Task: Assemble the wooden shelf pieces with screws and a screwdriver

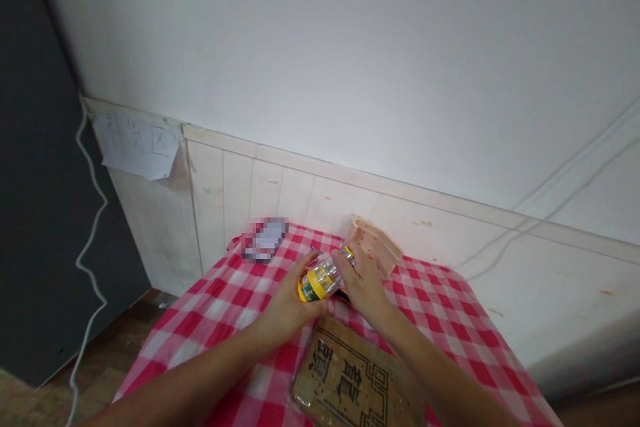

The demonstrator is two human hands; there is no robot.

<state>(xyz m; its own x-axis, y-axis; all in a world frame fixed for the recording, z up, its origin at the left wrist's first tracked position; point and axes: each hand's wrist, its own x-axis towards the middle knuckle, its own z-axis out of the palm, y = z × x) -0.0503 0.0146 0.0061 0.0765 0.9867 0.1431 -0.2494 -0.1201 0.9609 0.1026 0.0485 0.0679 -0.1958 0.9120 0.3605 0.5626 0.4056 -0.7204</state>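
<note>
Both my hands hold a clear plastic cylinder (323,277) with a yellow end and shiny metal pieces inside, just above the red-and-white checked tablecloth (220,307). My left hand (287,307) wraps its yellow end from below. My right hand (361,283) grips the other end with bent fingers. A brown board printed with black characters (357,380) lies on the cloth under my right forearm.
A small pale wooden rack (376,243) stands behind my hands near the wall. A blurred-out flat object (264,239) lies at the table's back left. A paper note (137,145) hangs on the wainscot, and a white cable (90,247) dangles at left.
</note>
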